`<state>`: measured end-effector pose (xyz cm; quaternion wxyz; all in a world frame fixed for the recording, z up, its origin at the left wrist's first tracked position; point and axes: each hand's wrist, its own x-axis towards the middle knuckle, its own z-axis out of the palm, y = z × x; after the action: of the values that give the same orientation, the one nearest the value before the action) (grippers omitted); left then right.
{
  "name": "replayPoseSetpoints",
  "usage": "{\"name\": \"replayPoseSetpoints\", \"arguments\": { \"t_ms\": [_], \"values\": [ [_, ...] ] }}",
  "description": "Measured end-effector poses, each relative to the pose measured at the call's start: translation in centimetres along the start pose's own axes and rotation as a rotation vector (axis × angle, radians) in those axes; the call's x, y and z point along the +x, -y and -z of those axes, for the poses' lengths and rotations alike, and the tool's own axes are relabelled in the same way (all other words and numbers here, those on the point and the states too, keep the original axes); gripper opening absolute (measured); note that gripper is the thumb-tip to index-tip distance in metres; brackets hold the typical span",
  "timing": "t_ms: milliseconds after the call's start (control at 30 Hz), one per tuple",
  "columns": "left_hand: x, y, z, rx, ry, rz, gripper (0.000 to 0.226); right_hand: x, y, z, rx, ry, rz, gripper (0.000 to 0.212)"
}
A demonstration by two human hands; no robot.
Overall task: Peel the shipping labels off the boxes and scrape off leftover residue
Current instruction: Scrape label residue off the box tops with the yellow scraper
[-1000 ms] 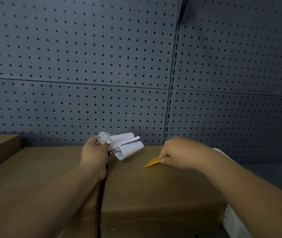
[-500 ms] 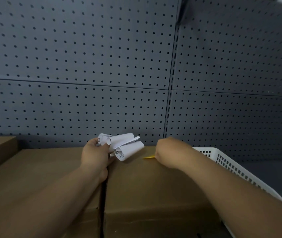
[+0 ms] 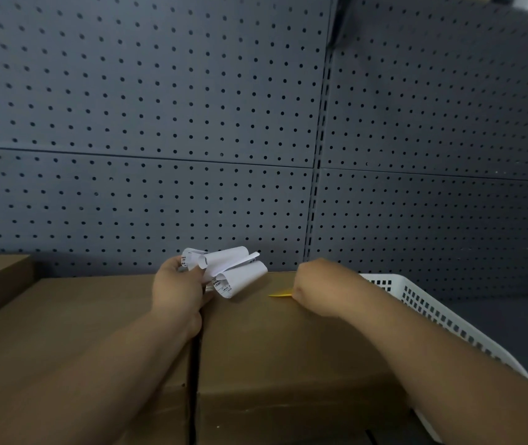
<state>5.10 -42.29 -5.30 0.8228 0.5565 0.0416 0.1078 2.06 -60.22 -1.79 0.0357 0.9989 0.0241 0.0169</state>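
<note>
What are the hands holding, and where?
Left hand grips curled white labels by one end; right hand holds a yellow scraper by its hidden back end.

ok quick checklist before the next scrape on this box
1. Grip: right hand holds scraper: ok.
2. Contact: scraper tip touching box top: cannot tell.
3. Peeled labels held in left hand, apart from scraper: ok.
4. Residue left on box top: cannot tell, too dim.
5. Drop spot: basket beside box, on its right: ok.
</note>
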Motion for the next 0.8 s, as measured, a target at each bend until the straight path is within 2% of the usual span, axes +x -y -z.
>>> {"name": "replayPoseSetpoints", "arguments": {
  "t_ms": [133,200,433,567,700,800],
  "values": [
    [0.1,0.0,0.1,-0.010,-0.028,-0.012,0.016,-3.7,-1.8,2.7,0.045,0.130,0.189,0.038],
    [0.0,0.0,0.0,-0.015,-0.036,-0.012,0.016,-4.7,-1.9,3.7,0.001,0.165,0.217,0.036],
    [-0.2,-0.1,0.0,-0.036,-0.052,-0.023,0.019,0.5,1.3,0.2,0.032,-0.016,0.133,0.030],
    [-0.2,-0.2,-0.1,-0.054,-0.065,-0.026,0.018,2.2,1.2,-1.7,0.055,-0.052,0.136,0.026],
    [-0.3,-0.2,0.0,-0.031,-0.073,-0.026,0.018,0.2,-1.0,-1.8,0.011,-0.113,0.320,0.028],
    [-0.3,-0.2,0.0,-0.022,-0.064,-0.025,0.018,-1.6,-3.1,-0.6,-0.020,-0.040,0.411,0.030]
  ]
}}
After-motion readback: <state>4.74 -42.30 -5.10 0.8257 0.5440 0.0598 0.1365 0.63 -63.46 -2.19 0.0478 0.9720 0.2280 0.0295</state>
